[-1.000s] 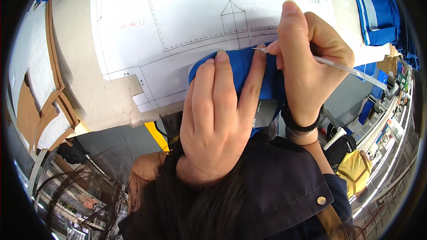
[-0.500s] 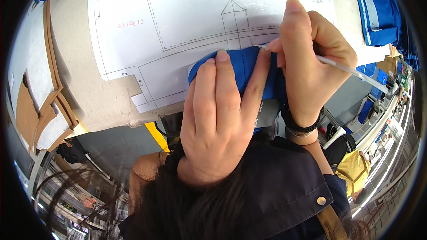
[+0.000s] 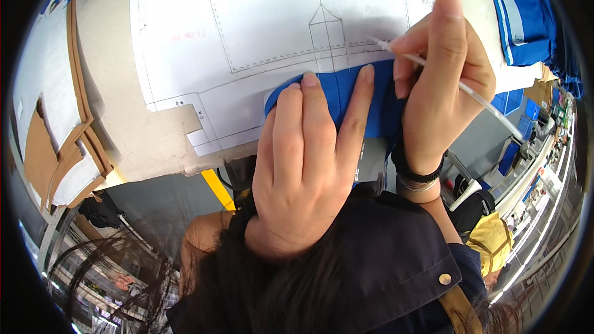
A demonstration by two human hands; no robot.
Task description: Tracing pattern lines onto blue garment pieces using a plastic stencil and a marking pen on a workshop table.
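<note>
My left hand (image 3: 303,154) lies flat with its fingers stretched out, pressing down a piece of blue fabric (image 3: 382,96). The fabric rests on the lower edge of a white paper pattern (image 3: 272,31), which has solid and dashed lines drawn on it. Above the fabric's right part, my right hand (image 3: 448,68) grips a thin white marking pen (image 3: 489,106) between thumb and fingers. The pen's tip points left over the pattern and looks raised, apart from the fabric's edge. Part of the fabric is hidden under my left hand.
The pattern lies on a beige board (image 3: 117,99). Brown cardboard and white sheets (image 3: 59,167) stand at the left. Folded blue garments with white stripes (image 3: 526,18) are at the upper right. Past the board's near edge, a yellow strip (image 3: 218,190) marks the grey floor.
My right hand has lifted the pen away from the fabric's top edge, moving up and to the right. My left hand has stayed on the fabric.
</note>
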